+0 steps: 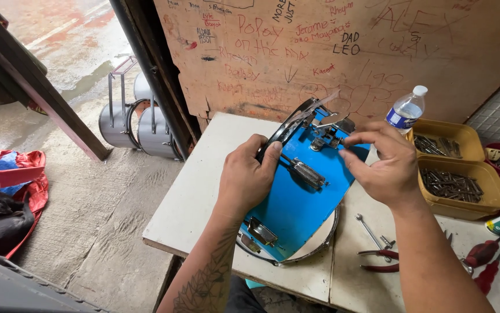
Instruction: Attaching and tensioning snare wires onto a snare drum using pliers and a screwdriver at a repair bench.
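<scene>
Gripping blue drum [299, 203], left hand [247, 174], right hand [386, 165]

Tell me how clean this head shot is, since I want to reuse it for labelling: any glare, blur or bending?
Head view: soft, even daylight, only faint shadows under the blue drum; the wet floor outside the doorway is bright and washed out; the left hand and right hand are sharp, no motion blur; wide-angle bending slants the dark door post and stretches the edges; small shine on the chrome rim.
</scene>
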